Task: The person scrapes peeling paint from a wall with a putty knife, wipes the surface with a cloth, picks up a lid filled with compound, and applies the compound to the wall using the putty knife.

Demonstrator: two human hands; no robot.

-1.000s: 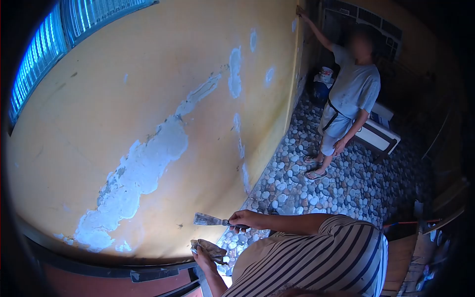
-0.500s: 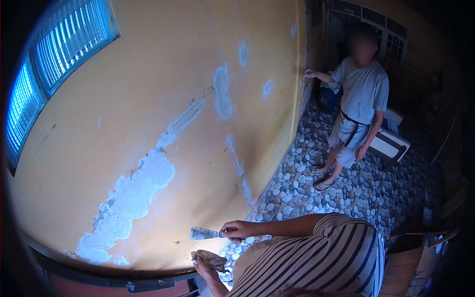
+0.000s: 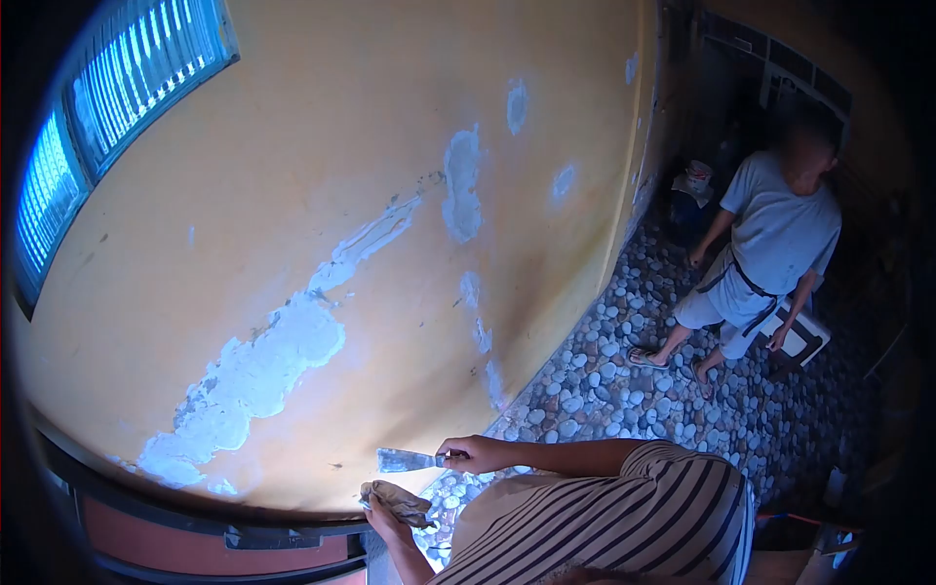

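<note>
Scraper point(image 3: 408, 460) handle partly hidden in right fingers point(image 3: 455, 447); left fingers point(image 3: 374, 506) hold crumpled bundle point(image 3: 402, 502), contents unclear.

Window point(image 3: 146, 73): glowing blue-white, glaring between slats. Wall point(image 3: 292, 205): catching moderate light, brightening near its lower edge; soft shadows darkening its lower right part. Patches point(image 3: 283, 356): reflecting pale blue. Scraper blade point(image 3: 409, 461): showing clearly, with a dull sheen. Pebbled floor point(image 3: 624, 390): reading cool blue, dimming toward its far right edge. Person point(image 3: 780, 219): standing in dimmer light, head blurring. Lens: bending straight lines, black vignetting closing in on the sides and corners.
</note>
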